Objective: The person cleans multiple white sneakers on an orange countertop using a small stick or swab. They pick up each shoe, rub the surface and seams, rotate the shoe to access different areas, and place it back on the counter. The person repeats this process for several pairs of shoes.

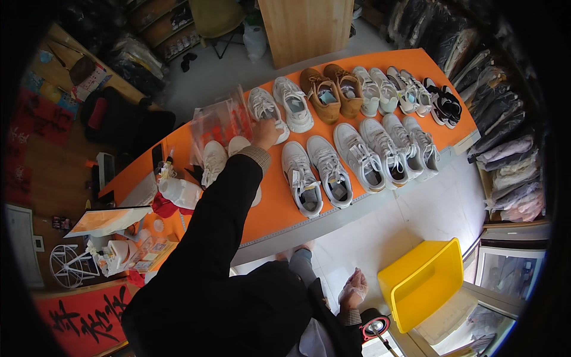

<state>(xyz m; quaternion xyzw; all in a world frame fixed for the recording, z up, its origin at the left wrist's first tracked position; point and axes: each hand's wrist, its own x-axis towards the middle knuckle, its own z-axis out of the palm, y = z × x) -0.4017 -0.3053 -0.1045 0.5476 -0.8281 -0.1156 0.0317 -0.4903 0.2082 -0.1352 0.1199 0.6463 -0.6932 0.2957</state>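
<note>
My left hand [266, 132] reaches over the orange tabletop [267, 218] and grips the heel of a white sneaker [262, 102], its fingers partly hidden at the shoe's opening. Beside that shoe stands another white sneaker [294, 105]. My left sleeve partly covers a white pair [214, 163]. Nearer the front edge are several white lace-up sneakers [330, 167]. Brown shoes [328, 100], more light sneakers [369, 89] and a black-and-white pair [444, 105] line the far side. Low at my right side, my right hand [353, 288] has thin clear plastic about it; its grip is unclear.
Clear plastic bags with red print [218, 127] lie left of the shoes. A translucent bottle [178, 192], a monitor [109, 221] and a phone [157, 154] are farther left. A yellow bin [424, 285] stands at right on the floor. Bagged garments [499, 116] hang beyond the table's right end.
</note>
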